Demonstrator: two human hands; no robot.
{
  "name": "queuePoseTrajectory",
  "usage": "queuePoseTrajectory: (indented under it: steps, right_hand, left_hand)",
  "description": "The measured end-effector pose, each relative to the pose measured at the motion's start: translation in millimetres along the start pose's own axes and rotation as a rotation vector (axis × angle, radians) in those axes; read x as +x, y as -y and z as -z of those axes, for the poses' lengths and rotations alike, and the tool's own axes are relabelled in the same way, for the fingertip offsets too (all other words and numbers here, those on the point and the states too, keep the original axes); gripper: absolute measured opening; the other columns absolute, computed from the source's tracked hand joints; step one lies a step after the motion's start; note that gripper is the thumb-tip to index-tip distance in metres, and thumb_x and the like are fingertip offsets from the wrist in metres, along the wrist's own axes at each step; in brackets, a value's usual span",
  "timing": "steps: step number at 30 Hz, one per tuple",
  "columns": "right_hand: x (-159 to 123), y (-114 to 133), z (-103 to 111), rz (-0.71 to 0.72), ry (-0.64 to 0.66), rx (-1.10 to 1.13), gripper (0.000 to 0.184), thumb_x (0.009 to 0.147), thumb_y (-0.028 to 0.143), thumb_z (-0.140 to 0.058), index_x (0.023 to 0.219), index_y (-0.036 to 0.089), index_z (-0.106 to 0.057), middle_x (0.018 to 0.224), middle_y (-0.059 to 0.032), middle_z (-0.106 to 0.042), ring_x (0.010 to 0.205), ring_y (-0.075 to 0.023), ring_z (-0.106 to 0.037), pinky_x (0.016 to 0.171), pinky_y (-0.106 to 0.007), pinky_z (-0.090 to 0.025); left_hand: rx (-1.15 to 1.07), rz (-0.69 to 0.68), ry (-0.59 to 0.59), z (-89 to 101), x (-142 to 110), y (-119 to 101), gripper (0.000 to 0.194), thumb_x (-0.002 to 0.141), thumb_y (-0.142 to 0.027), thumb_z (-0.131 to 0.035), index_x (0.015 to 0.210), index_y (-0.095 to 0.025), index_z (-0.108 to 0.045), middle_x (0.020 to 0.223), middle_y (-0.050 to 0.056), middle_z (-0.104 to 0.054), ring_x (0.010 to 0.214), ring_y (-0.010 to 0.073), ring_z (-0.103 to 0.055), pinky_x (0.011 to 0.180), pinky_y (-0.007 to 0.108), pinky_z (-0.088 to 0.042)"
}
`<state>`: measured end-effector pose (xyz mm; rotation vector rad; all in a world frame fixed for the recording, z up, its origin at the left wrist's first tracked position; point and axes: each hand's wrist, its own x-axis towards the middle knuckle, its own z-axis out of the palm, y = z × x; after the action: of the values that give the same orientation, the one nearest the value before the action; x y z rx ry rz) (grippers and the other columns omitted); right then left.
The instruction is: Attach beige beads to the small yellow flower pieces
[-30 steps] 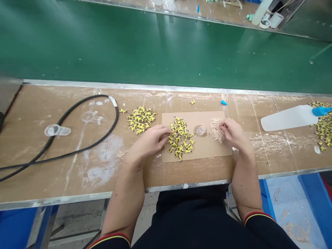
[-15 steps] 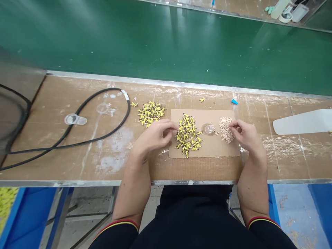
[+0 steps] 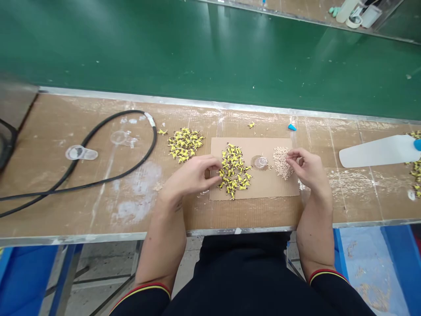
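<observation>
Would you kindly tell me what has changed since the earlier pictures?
The left hand's thumb and forefinger have spread apart, the thumb shifting right to the edge of the yellow pieces on the cardboard. The right hand stays at the pale pieces; whether it holds one is too small to tell. The piles, clear container and cardboard stayed put; only the camera's view shifted.

Small yellow figures (image 3: 233,169) with dark and whitish ends lie jumbled, facing every way, in a loose, ragged-edged heap at nine o'clock on the card (image 3: 269,186). A second heap (image 3: 185,145) of them sits off it at ten o'clock. Tiny pale beige bits (image 3: 282,164) spread in an oblong patch at three o'clock.
</observation>
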<state>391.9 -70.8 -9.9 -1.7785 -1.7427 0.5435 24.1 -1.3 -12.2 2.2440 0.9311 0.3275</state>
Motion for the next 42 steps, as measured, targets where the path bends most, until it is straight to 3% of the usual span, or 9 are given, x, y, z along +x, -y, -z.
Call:
queuePoseTrajectory:
  steps: [4,7,11,15,18,22,28,34,42]
  right_hand:
    - [-1.7,5.5,-3.3,-0.004,-0.073,0.079,0.019,0.088,0.034,-0.069,0.103,0.021,-0.066,0.087,-0.0056,-0.079,0.058,-0.0148,-0.061,0.056,-0.031,-0.05]
    - [-5.0,16.0,-10.2,0.035,-0.132,0.22,0.019,0.088,0.035,-0.073,0.1,0.023,-0.062,0.086,-0.0044,-0.078,0.068,-0.0172,-0.069,0.059,-0.031,-0.053]
    - [-13.4,37.9,-23.0,0.164,-0.202,0.447,0.024,0.088,0.03,-0.078,0.093,0.026,-0.055,0.083,-0.0013,-0.077,0.071,-0.0172,-0.071,0.061,-0.032,-0.056]
    - [-23.7,59.9,-34.4,0.298,-0.192,0.564,0.028,0.09,0.024,-0.078,0.091,0.028,-0.05,0.079,0.0003,-0.076,0.071,-0.018,-0.072,0.062,-0.034,-0.057]
    - [-28.6,70.0,-41.3,0.358,-0.127,0.569,0.028,0.091,0.024,-0.076,0.09,0.029,-0.048,0.078,0.0008,-0.077,0.07,-0.0179,-0.072,0.06,-0.033,-0.057]
    - [-29.7,75.2,-48.1,0.379,-0.063,0.596,0.028,0.091,0.019,-0.075,0.09,0.028,-0.049,0.08,0.0011,-0.077,0.069,-0.0162,-0.073,0.058,-0.03,-0.057]
    - [-26.8,76.4,-50.3,0.405,-0.067,0.551,0.018,0.092,0.022,-0.075,0.091,0.027,-0.057,0.075,0.0007,-0.075,0.067,-0.0173,-0.072,0.056,-0.031,-0.056]
    - [-24.5,77.0,-50.5,0.522,-0.125,0.346,0.012,0.092,0.019,-0.072,0.098,0.028,-0.073,0.083,-0.0031,-0.075,0.072,-0.0188,-0.07,0.058,-0.034,-0.057]
    - [-24.7,77.9,-53.5,0.623,-0.223,0.24,0.017,0.089,0.016,-0.072,0.098,0.03,-0.075,0.079,-0.0012,-0.073,0.067,-0.0174,-0.068,0.058,-0.033,-0.058]
  left_hand:
    - [-0.011,-0.062,-0.042,-0.2,0.7,-8.0,0.012,0.091,-0.028,-0.06,0.086,-0.02,-0.068,0.086,0.003,-0.072,0.079,0.0176,-0.067,0.072,0.029,-0.051]
    - [-0.112,-0.174,-0.264,-11.0,4.1,-26.9,0.013,0.095,-0.022,-0.059,0.086,-0.02,-0.069,0.084,0.004,-0.074,0.079,0.0162,-0.069,0.074,0.029,-0.055]
    - [-0.27,-0.331,-0.559,-40.1,11.0,-57.7,0.008,0.093,-0.013,-0.066,0.088,-0.019,-0.069,0.081,0.003,-0.074,0.074,0.0129,-0.069,0.069,0.025,-0.056]
    - [-0.337,-0.35,-0.623,-64.9,17.9,-72.1,0.008,0.094,-0.018,-0.071,0.102,-0.02,-0.071,0.088,0.005,-0.076,0.078,0.0139,-0.072,0.072,0.026,-0.061]
    - [-0.342,-0.389,-0.669,-71.7,20.1,-70.9,0.013,0.095,-0.019,-0.072,0.107,-0.021,-0.071,0.093,0.005,-0.076,0.081,0.014,-0.073,0.074,0.026,-0.062]
    - [-0.328,-0.465,-0.664,-71.9,19.5,-68.3,0.009,0.096,-0.016,-0.07,0.104,-0.021,-0.071,0.092,0.005,-0.076,0.081,0.013,-0.073,0.075,0.024,-0.063]
    - [-0.411,-0.44,-0.633,-69.5,18.2,-71.5,0.007,0.098,-0.018,-0.067,0.099,-0.021,-0.073,0.089,0.005,-0.077,0.081,0.0142,-0.074,0.074,0.026,-0.062]
    - [-0.608,-0.313,-0.56,-70.1,18.7,-72.5,0.012,0.099,-0.028,-0.068,0.09,-0.021,-0.072,0.081,0.004,-0.075,0.073,0.0138,-0.068,0.068,0.027,-0.057]
    - [-0.794,-0.208,-0.434,-74.1,19.6,-70.6,0.024,0.099,-0.038,-0.068,0.085,-0.019,-0.07,0.076,0.004,-0.069,0.069,0.0133,-0.062,0.066,0.027,-0.052]
